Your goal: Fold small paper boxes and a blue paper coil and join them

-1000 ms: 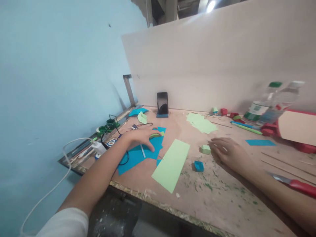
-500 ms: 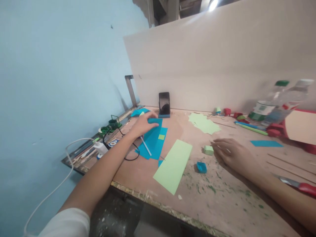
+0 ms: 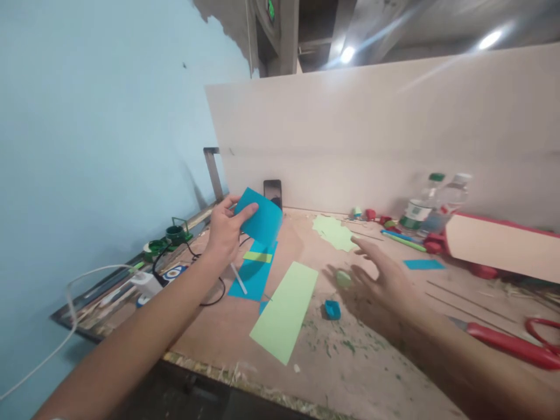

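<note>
My left hand (image 3: 228, 226) grips a blue sheet of paper (image 3: 261, 220) at its left edge, thumb on top, held up over the table. Under it lies another blue sheet (image 3: 258, 280) with a small yellow-green strip (image 3: 258, 256) and a thin white stick (image 3: 239, 279) on it. My right hand (image 3: 382, 280) hovers with fingers apart and holds nothing. Just left of its fingers sits a small light green block (image 3: 343, 279). A little blue paper piece, shaped like a tray (image 3: 332, 310), lies nearer me. Between the hands rests a light green paper rectangle (image 3: 286, 312).
Red-handled pliers or cutters (image 3: 503, 344) and thin sticks lie at the right. Plastic bottles (image 3: 417, 207), a red-edged box (image 3: 499, 248) and pens (image 3: 405, 239) stand or lie behind. A charger (image 3: 146, 283) with cables is at the left; a phone (image 3: 272, 191) leans at the back.
My left hand has lifted the blue sheet off the pile and tilted it up. My right hand has spread its fingers, and the view has shifted to the right and upward.
</note>
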Tool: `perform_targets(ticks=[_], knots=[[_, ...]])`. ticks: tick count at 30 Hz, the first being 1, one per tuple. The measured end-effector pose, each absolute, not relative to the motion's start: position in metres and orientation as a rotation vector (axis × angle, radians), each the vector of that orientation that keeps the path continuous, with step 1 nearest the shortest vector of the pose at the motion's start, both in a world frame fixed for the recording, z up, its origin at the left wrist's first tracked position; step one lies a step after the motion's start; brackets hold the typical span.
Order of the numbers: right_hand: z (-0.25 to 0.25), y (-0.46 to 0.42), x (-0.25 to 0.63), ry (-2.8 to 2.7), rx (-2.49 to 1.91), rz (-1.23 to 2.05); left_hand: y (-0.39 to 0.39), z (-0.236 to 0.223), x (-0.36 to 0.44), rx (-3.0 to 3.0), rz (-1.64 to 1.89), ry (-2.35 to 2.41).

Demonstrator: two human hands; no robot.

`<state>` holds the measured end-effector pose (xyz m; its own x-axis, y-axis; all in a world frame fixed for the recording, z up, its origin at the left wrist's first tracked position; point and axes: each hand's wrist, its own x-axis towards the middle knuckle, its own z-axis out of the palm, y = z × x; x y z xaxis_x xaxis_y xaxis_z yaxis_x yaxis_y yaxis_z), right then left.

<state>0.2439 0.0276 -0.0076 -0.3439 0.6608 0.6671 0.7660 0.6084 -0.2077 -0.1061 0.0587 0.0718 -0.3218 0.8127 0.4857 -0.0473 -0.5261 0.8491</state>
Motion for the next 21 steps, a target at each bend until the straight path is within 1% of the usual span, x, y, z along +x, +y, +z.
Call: perform_targets(ticks=[1,4,6,10,12,14,16,18,21], knots=[[-0.003,0.024,0.24,-2.158,-1.085,-0.224,0.053,0.076,-0.099,1.237,1.852,0.941],[0.012,0.012,0.225,-2.411,-0.882,-0.528,0.037,0.089,-0.082,1.087,1.685,0.795],[0.021,0.005,0.217,-2.448,-0.793,-0.672,0.03,0.095,-0.072,1.016,1.607,0.76],[0.032,-0.005,0.206,-2.467,-0.549,-0.824,0.031,0.092,-0.058,0.881,1.563,0.755],[0.035,-0.009,0.204,-2.444,-0.449,-0.819,0.036,0.082,-0.055,0.889,1.533,0.786],[0.036,-0.013,0.203,-2.362,-0.435,-0.713,0.04,0.071,-0.054,0.92,1.501,0.805],[0.037,-0.016,0.205,-2.266,-0.501,-0.512,0.044,0.06,-0.055,0.955,1.472,0.823],[0.037,-0.015,0.207,-2.218,-0.625,-0.244,0.046,0.051,-0.057,1.003,1.437,0.847],[0.035,-0.008,0.213,-2.114,-0.842,0.246,0.048,0.04,-0.062,1.088,1.392,0.88]])
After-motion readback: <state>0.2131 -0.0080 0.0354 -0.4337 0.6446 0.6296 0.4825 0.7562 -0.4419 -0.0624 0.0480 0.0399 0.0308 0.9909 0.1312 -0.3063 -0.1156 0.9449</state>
